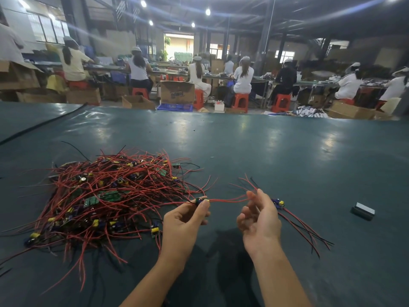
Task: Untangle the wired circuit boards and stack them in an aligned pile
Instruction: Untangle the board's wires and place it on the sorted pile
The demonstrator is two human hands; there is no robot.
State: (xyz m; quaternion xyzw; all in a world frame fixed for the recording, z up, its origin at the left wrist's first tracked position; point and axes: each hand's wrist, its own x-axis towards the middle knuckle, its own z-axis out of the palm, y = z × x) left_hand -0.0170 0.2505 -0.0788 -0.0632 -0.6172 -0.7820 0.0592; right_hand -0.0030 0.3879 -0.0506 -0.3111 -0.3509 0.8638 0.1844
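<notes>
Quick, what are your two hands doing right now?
Left hand: pinching a small circuit board.
Right hand: loosely curled, fingertips at that board's red wires; can't tell if it grips them.

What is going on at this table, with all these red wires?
A person is sorting wired circuit boards. The left hand pinches one small board beside the tangled pile; its red wires run to the right hand, though a grip there is unclear. A few freed boards lie to the right on the green table.
</notes>
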